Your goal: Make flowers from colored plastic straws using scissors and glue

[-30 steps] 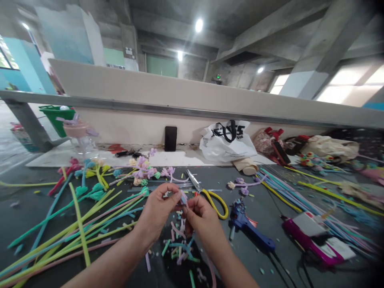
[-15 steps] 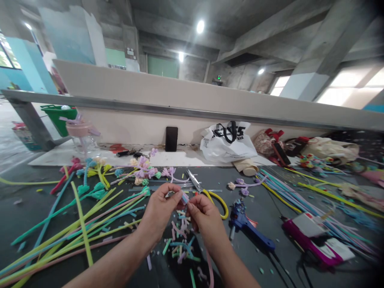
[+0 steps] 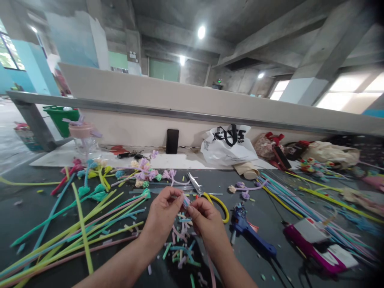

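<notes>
Above the middle of the black tabletop, my left hand point(image 3: 164, 210) pinches a small bundle of short lilac and blue pipe cleaner pieces point(image 3: 186, 201) between thumb and fingers. My right hand point(image 3: 206, 218) closes on the other end of the bundle, its thumb pressed against it. A pink pipe cleaner point(image 3: 211, 266) hangs or lies below my right wrist; whether it joins the bundle is hidden. Under my hands lie many cut pipe cleaner pieces point(image 3: 182, 252). Yellow-handled scissors point(image 3: 220, 202) rest just beyond my right hand.
Long pipe cleaners point(image 3: 60, 244) and fuzzy flowers point(image 3: 144, 170) cover the left side. To the right lie a blue glue gun point(image 3: 255, 236) with its cord, a magenta-and-white device point(image 3: 315, 248) and more pipe cleaners. A phone point(image 3: 172, 141) and a white bag point(image 3: 229, 148) stand at the back.
Both hands stay together at the bundle, with only slight finger movement and a small shift of the bundle. The whole view has shifted a little with my head.
</notes>
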{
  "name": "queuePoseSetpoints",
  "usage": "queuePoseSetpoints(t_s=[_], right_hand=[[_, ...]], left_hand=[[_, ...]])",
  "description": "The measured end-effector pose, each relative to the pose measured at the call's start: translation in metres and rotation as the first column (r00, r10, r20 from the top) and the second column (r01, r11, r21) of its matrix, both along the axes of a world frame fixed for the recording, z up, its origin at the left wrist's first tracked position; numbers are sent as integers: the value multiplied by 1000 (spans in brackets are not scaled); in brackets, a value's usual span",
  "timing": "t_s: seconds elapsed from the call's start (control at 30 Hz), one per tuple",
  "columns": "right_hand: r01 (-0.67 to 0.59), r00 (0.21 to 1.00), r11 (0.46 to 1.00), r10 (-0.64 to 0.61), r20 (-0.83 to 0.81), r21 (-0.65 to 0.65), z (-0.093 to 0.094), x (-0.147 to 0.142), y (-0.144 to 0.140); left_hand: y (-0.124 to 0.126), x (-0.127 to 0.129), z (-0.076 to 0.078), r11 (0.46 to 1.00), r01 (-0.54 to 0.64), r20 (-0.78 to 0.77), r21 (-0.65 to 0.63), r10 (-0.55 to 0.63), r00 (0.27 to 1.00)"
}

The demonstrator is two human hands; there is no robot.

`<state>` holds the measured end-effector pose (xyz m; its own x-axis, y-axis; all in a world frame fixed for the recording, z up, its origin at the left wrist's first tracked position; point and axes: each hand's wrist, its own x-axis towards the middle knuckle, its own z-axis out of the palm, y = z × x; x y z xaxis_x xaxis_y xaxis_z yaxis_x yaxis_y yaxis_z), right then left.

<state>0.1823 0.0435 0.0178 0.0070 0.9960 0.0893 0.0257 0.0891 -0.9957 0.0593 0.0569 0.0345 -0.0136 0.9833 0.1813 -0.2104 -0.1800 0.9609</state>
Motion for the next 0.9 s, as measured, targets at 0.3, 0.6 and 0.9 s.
queuePoseSetpoints(t_s=[0.3, 0.6, 0.9], right_hand=[[40, 995, 996, -47, 89, 76, 0, 3, -2], [58, 964, 991, -87, 250, 120, 7, -2, -3], [129, 852, 933, -277, 444, 335, 5, 6, -5]], left_hand=[[-4, 0, 0, 995, 95, 114, 1, -95, 989], [-1, 0, 0, 997, 63, 78, -51, -59, 995], [-1, -2, -2, 971, 206, 262, -121, -169, 950]])
